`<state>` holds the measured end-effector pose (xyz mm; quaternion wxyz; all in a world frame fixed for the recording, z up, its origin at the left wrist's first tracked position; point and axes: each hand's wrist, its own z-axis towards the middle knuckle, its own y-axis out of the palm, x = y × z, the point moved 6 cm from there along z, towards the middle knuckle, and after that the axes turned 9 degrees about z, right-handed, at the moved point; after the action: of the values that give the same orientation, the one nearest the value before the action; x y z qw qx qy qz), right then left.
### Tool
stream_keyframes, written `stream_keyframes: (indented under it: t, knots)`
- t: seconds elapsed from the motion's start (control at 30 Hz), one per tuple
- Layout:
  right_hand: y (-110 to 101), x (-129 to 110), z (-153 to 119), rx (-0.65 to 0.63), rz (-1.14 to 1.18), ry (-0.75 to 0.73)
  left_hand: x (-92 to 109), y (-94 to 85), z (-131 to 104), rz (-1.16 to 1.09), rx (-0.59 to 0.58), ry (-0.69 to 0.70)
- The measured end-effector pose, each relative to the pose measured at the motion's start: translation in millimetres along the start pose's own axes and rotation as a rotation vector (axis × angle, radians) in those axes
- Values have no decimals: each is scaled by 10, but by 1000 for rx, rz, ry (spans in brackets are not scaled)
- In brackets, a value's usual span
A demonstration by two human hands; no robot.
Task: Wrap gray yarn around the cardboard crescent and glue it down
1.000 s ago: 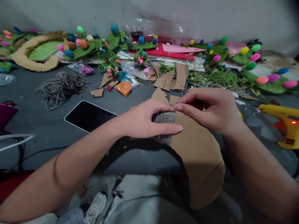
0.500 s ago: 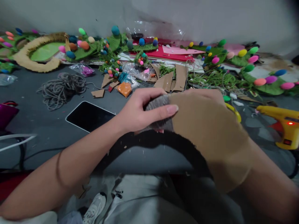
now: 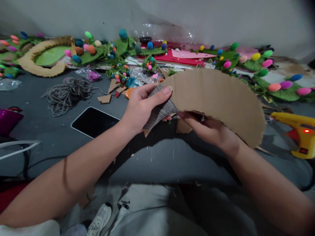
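A curved, crescent-like piece of brown cardboard [image 3: 219,91] is held up over the table. Grey yarn [image 3: 159,111] is wound tightly around its left end, and a bare cardboard tip pokes out below the winding. My left hand [image 3: 145,105] is closed around this wrapped end, thumb on the front face. At the inner edge, beside the last turns of yarn, is my right hand [image 3: 209,129]. It reaches under and behind the cardboard with its fingers mostly hidden. What it pinches there, if anything, does not show.
A phone [image 3: 94,122] and a loose heap of grey yarn [image 3: 70,93] lie left. On the right stands a yellow glue gun [image 3: 299,131] with a red light lit. Cardboard scraps [image 3: 104,99], green felt leaves with coloured balls, and a tan fringed crescent [image 3: 27,65] line the back.
My right hand has moved from behind the cardboard's upper edge down to its lower inner edge. The cardboard has tilted upward on the right, and my left hand keeps its hold.
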<state>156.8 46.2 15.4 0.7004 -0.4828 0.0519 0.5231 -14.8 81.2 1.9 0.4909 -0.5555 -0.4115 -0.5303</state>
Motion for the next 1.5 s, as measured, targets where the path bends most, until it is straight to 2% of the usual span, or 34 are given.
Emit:
stream_keyframes:
  t: [0.1, 0.3, 0.4, 0.63, 0.83, 0.9, 1.03, 1.17, 1.27, 1.37, 1.5]
  knots:
    - [-17, -17, -6, 93, -60, -13, -7, -5, 19, -57, 29, -8]
    - [-11, -48, 50, 91, 76, 54, -3, -59, 34, -185, 131, -9]
    - [-41, -76, 73, 118, 51, 51, -11, -89, 52, -191, 169, -21]
    - [-40, -138, 108, 85, -17, 13, -89, -143, 97, -72, 263, -68]
    - [-117, -219, 109, 22, -201, -134, -5, -163, 60, 162, 251, 56]
    - [-164, -249, 110, -17, -318, -194, 45, -130, 33, 265, 203, 81]
    - [-261, -284, 109, -103, -474, -272, 73, -49, 3, 383, 34, 54]
    - [-346, -236, 115, -132, -513, -200, 94, -128, 8, 478, 64, 35]
    - [-353, -231, 115, -134, -528, -229, 47, -88, 10, 436, -58, -49]
    - [-356, -283, 112, -81, -502, -356, 11, 3, -12, 350, -195, -99]
    - [-376, -342, 119, 9, -461, -476, -40, 94, -46, 261, -310, -161]
